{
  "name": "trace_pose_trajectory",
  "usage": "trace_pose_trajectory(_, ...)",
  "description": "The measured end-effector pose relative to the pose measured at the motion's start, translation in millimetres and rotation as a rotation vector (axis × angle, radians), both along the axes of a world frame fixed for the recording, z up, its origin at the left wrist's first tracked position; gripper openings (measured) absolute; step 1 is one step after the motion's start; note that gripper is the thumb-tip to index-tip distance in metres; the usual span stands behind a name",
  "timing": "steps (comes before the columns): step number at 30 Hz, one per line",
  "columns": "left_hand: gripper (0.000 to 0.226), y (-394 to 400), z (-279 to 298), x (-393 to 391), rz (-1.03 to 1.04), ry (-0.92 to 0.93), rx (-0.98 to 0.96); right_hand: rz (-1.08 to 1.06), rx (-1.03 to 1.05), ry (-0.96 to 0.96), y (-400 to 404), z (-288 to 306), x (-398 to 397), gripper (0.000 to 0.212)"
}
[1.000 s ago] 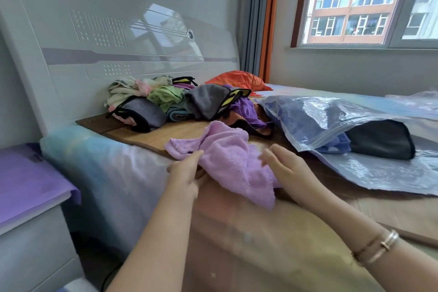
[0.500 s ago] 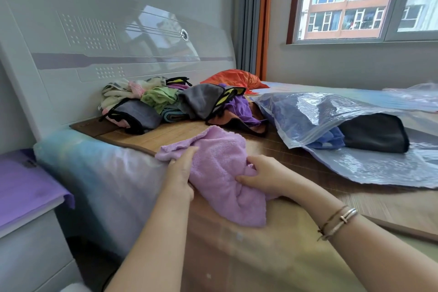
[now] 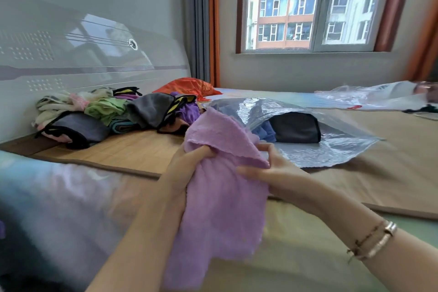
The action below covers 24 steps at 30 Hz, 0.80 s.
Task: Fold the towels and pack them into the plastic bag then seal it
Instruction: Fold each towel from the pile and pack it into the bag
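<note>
A lilac towel (image 3: 222,201) hangs in the air above the bed's near edge. My left hand (image 3: 189,168) grips its upper left part, with fingers curled into the cloth. My right hand (image 3: 267,168) pinches the towel's right edge. Behind the towel lies a clear plastic bag (image 3: 315,154) with its mouth toward me; a folded black towel (image 3: 295,127) and a blue one (image 3: 265,130) are inside. A heap of unfolded towels (image 3: 113,111) in grey, green, cream and purple sits by the headboard.
A bamboo mat (image 3: 123,149) covers the bed. The white headboard (image 3: 71,61) rises at the left. An orange cloth (image 3: 187,85) lies behind the heap. Another clear plastic bag (image 3: 379,97) lies at the far right under the window.
The lilac towel has been lifted off the bed and now hangs from both hands. The view has tilted upward and moved closer.
</note>
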<state>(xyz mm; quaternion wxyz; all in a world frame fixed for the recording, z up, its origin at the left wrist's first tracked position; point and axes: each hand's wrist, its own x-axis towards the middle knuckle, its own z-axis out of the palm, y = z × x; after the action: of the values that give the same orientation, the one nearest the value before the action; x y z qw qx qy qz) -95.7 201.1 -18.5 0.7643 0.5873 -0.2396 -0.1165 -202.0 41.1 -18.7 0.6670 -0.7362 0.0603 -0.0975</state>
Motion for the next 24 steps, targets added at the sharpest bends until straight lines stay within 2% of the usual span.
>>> trace_pose_trajectory(3, 0.049, -16.9, 1.9, -25.1, -0.041, -0.105, 0.009, -0.042, -0.054, -0.054, -12.6, -8.6, -20.8, 0.076)
trace_pose_trajectory(6, 0.085, -30.9, 1.2, -37.4, 0.138, -0.401, 0.189, -0.023, -0.141, -0.126, -27.6, -7.2, -40.7, 0.049)
trace_pose_trajectory(8, 0.106, -37.1, -2.5, -38.9, 0.225, -0.63, 0.236, -0.022, -0.303, -0.151, -38.5, -2.6, -50.4, 0.042)
trace_pose_trajectory(9, 0.105, -39.0, -3.8, -38.7, 0.239, -0.758, 0.255, -0.048, -0.438, -0.166, -44.8, -0.5, -53.5, 0.037)
trace_pose_trajectory(10, 0.093, -41.0, -3.1, -40.3, 0.231, -0.887, 0.276, -0.079, -0.571, -0.171, -50.1, 1.6, -55.2, 0.031)
trace_pose_trajectory(12, 0.051, -47.1, -3.2, -41.1, 0.216, -1.07, 0.334, -0.16, -0.789, -0.168, -60.1, 4.0, -56.3, 0.022)
trace_pose_trajectory(13, 0.039, -49.7, -4.0, -43.6, 0.217, -1.125, 0.37, -0.2, -0.868, -0.185, -66.0, 2.6, -55.8, 0.022)
trace_pose_trajectory(15, 0.031, -55.9, -6.9, -48.6, 0.187, -1.133, 0.42, -0.264, -0.987, -0.235, -75.6, -0.9, -53.8, 0.024)
trace_pose_trajectory(19, 0.029, -63.0, -16.6, -50.8, 0.022, -0.875, 0.406, -0.342, -1.052, -0.3, -84.9, -13.6, -46.4, 0.034)
trace_pose_trajectory(22, 0.019, -67.4, -34.5, -45.2, -0.222, -0.733, 0.313, -0.367, -0.944, -0.341, -81.4, -19.4, -42.9, 0.037)
trace_pose_trajectory(24, 0.015, -70.9, -45.8, -41.6, -0.279, -0.718, 0.296, -0.315, -0.793, -0.34, -79.4, -20.1, -41.1, 0.032)
